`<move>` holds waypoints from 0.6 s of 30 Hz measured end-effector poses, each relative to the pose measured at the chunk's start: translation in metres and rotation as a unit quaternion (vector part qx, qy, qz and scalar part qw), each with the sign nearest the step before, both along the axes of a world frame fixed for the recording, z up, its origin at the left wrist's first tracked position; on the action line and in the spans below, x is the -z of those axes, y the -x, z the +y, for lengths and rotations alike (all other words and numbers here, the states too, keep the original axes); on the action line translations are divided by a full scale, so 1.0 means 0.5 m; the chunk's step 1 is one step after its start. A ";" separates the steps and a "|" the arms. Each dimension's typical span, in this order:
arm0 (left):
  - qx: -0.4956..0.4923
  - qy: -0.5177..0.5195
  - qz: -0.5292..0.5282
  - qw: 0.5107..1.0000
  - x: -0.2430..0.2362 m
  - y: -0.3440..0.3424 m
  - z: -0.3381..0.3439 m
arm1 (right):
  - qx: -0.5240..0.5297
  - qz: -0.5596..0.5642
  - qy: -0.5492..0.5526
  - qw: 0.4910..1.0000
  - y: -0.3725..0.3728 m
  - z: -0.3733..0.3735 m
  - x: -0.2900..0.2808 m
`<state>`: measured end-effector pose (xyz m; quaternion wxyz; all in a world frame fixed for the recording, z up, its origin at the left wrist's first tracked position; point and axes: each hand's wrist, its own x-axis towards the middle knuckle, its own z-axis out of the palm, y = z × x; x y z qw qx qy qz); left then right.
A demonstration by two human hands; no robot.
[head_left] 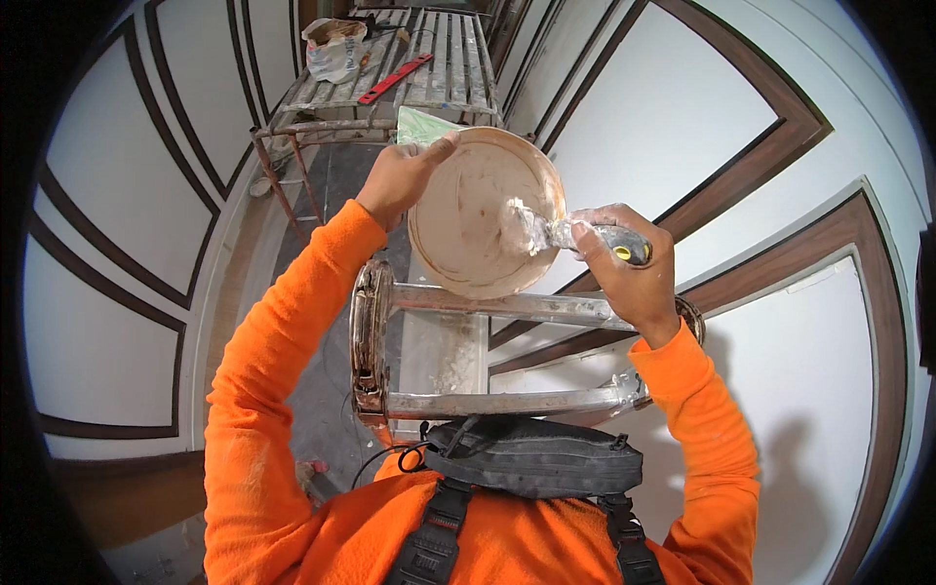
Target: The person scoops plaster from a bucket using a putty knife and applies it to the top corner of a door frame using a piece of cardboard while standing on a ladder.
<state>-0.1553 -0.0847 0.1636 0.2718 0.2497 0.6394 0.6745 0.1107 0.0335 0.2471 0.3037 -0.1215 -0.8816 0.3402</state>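
My left hand (405,175) is closed on the upper left rim of a round, tan bucket lid (478,210), with the thumb on its face. A pale green flat piece (421,127) sticks out beside those fingers; whether they grip it too is hidden. My right hand (629,258) is wrapped round the grey handle of a putty knife (622,244). White putty (526,224) coats the knife's blade, which lies against the right side of the lid. Smears of the paste mark the lid's face.
Below the lid stands a metal ladder (507,304) close to my body. Farther off, a slatted scaffold platform (458,73) bears a red spirit level (395,79) and a stained white bag (334,51). White walls with dark trim (780,146) flank both sides.
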 end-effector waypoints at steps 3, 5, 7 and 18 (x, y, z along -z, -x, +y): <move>0.007 0.021 0.081 0.996 -0.004 -0.004 -0.004 | 0.002 0.023 -0.054 0.998 -0.008 0.003 0.006; 0.005 0.033 0.112 0.993 -0.016 0.002 -0.008 | -0.001 0.032 -0.065 0.997 -0.015 0.015 0.010; 0.010 0.036 0.120 0.992 -0.036 0.000 -0.015 | -0.010 0.026 -0.070 0.997 -0.021 0.019 0.011; -0.014 -0.036 0.041 0.998 -0.032 0.002 -0.049 | -0.085 0.006 -0.100 0.991 -0.045 -0.042 0.064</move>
